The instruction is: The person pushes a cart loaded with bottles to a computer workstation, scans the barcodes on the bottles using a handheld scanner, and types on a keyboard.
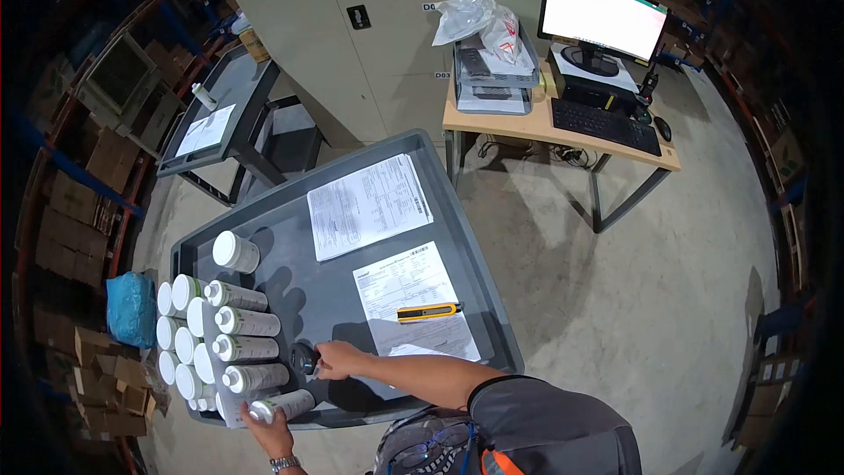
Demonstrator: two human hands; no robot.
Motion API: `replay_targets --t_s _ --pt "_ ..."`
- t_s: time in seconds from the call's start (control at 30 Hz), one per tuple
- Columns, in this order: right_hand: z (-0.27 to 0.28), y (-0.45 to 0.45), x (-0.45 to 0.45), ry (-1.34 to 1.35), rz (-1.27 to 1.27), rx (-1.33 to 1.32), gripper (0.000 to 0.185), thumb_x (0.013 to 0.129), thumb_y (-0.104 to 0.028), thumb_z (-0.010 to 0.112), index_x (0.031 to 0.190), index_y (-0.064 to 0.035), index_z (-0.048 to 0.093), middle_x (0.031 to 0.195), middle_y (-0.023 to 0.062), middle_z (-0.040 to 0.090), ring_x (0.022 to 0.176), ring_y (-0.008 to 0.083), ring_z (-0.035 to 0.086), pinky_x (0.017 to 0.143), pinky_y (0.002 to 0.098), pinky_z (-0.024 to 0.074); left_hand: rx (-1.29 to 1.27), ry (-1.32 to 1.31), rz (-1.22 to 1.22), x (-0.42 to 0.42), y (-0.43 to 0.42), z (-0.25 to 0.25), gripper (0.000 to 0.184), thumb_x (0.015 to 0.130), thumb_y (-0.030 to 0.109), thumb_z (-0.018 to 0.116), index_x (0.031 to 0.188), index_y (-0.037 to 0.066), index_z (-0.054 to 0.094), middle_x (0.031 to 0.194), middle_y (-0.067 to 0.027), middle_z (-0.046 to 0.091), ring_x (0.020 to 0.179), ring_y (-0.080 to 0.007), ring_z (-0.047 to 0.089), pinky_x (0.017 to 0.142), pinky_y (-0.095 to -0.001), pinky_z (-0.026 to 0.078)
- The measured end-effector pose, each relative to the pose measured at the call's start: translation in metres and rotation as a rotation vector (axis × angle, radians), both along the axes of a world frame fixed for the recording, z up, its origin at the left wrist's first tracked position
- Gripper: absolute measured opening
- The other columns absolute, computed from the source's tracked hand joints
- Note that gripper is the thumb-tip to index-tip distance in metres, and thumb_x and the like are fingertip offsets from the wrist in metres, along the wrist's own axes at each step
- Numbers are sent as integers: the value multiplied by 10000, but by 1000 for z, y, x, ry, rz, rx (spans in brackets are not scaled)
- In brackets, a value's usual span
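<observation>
My left hand (266, 434) is closed around the cap end of a white bottle (294, 403) at the near left corner of the grey cart (475, 251). A dark round object (304, 358) is gripped in my right hand (341, 360), just right of the bottles; its kind is not clear. Several white bottles (249, 323) with narrow caps line up beside my hands. Left of them stand several white jars (185, 345), partly hidden by a pale sheet or box edge. One more white jar (236, 251) stands apart, farther back on the cart.
Printed sheets (369, 205) lie on the cart, and a yellow utility knife (429, 311) rests on another sheet (409, 277). Beyond are a desk (527, 123) with a monitor (602, 18), a second cart (242, 92) and a metal cabinet (387, 26). Shelves flank both sides.
</observation>
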State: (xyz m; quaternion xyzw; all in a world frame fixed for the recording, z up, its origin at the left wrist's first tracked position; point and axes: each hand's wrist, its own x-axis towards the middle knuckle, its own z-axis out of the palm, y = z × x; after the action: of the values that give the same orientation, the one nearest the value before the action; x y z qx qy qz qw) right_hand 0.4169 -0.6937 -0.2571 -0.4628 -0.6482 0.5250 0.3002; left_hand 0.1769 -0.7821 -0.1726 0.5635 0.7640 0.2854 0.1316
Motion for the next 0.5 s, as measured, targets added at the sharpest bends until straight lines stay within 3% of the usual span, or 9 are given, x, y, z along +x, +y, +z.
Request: replay_targets --t_s 0.2,0.3,0.43,0.5 --pt "11 -3 0 13 -35 3 338 637 -228 700 872 -5 603 753 180 651 760 379 650 670 445 501 0 16 3 0 1 0 815 724 1 733 1410 -29 294 1407 -241 394 1341 -371 360 1138 -419 248" --pt "48 -11 26 22 -37 -45 366 649 -234 721 895 5 594 767 169 644 747 361 639 670 426 497 9 12 -37 -5 2 -4 845 734 6 736 1432 -34 263 1434 -246 359 1354 -369 344 1144 -422 240" --pt "84 -46 65 137 -135 5 371 691 -192 724 962 9 568 797 138 629 749 286 630 678 386 490 52 -57 -83 -5 -2 -10 862 761 42 736 1453 -35 228 1464 -253 310 1378 -378 300 1148 -425 236" --pt "90 -72 82 186 -216 105 384 710 -152 710 1018 13 549 789 121 613 728 247 612 666 373 482 203 3 -60 -13 -7 -28 848 801 89 720 1464 -34 206 1485 -256 272 1393 -378 267 1140 -443 244"
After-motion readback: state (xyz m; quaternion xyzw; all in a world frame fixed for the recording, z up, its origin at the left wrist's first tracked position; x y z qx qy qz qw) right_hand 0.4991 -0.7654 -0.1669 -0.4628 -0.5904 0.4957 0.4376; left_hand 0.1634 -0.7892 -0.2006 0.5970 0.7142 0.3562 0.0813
